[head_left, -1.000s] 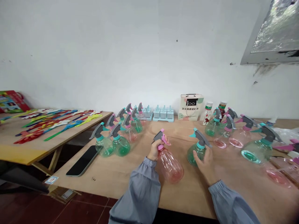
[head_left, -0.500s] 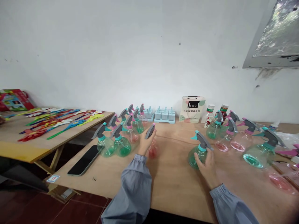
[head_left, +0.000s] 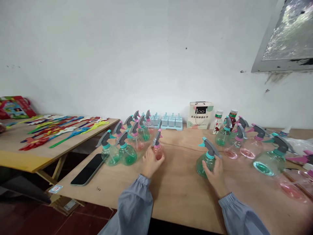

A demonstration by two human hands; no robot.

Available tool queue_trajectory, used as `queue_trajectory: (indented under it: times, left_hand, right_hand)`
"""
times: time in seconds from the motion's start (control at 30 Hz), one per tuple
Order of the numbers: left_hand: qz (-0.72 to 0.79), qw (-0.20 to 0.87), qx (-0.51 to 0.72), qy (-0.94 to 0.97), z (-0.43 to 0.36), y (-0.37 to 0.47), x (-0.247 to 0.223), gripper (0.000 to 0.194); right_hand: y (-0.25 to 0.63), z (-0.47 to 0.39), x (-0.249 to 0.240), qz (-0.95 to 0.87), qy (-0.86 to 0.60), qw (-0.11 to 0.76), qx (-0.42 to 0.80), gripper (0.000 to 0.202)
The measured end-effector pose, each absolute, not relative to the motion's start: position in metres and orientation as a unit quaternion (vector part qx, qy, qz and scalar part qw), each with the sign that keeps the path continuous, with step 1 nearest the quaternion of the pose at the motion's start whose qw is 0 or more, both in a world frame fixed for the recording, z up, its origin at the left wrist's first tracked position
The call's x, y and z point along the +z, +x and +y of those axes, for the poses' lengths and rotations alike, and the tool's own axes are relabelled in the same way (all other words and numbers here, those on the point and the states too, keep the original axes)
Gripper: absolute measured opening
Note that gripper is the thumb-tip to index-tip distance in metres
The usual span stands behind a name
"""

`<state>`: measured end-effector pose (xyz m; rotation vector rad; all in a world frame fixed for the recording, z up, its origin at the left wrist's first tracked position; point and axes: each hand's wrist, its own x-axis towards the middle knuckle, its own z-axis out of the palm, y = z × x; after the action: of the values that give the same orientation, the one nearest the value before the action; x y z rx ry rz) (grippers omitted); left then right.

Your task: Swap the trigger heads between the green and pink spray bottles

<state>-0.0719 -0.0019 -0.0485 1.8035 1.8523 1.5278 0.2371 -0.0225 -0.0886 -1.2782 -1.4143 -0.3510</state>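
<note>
My left hand (head_left: 151,162) is closed around the lower body of a pink spray bottle (head_left: 159,151) with a grey and pink trigger head. The bottle stands upright on the wooden table (head_left: 178,195). To the right, my right hand (head_left: 215,173) grips a green spray bottle (head_left: 201,166) with a grey and turquoise head, its fingers partly hidden behind the bottle. Beside my left hand stand several spray bottles in a cluster, among them a green one (head_left: 129,154) and a pink one (head_left: 137,143).
More spray bottles, such as a large green one (head_left: 271,163), stand on the right. At the back are light-blue popsicle moulds (head_left: 172,122), a paper bag (head_left: 199,116) and two labelled bottles. A phone (head_left: 88,169) lies left; colourful flower-shaped pieces (head_left: 66,127) cover another table.
My left hand has slid down from the pink spray bottle's trigger head to its body. My right hand stays on the green spray bottle.
</note>
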Motion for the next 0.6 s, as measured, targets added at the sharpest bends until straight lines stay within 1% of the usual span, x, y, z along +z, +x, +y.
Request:
queue_trajectory:
  times: [0.07,0.13,0.23,0.3,0.43,0.6]
  left_hand:
    - [0.610,0.063,0.495,0.615,0.010,-0.073,-0.049,0.066]
    - [0.615,0.029,0.474,0.630,0.034,-0.073,-0.043,0.065]
    - [0.676,-0.020,0.414,0.609,0.081,-0.074,-0.029,0.072]
    - [0.700,-0.016,0.392,0.597,0.113,-0.074,-0.020,0.077]
    - [0.707,0.000,0.407,0.578,0.160,-0.071,-0.014,0.078]
    - [0.716,-0.005,0.424,0.555,0.183,-0.062,-0.016,0.073]
  right_hand:
    - [0.236,-0.022,-0.089,-0.599,-0.543,0.570,-0.147,0.049]
    - [0.236,-0.022,-0.089,-0.594,-0.545,0.573,-0.145,0.049]
    - [0.235,-0.024,-0.087,-0.599,-0.545,0.570,-0.142,0.048]
    - [0.234,-0.027,-0.085,-0.607,-0.543,0.564,-0.138,0.047]
    - [0.235,-0.031,-0.086,-0.612,-0.545,0.559,-0.125,0.045]
    - [0.237,-0.032,-0.090,-0.604,-0.561,0.556,-0.104,0.044]
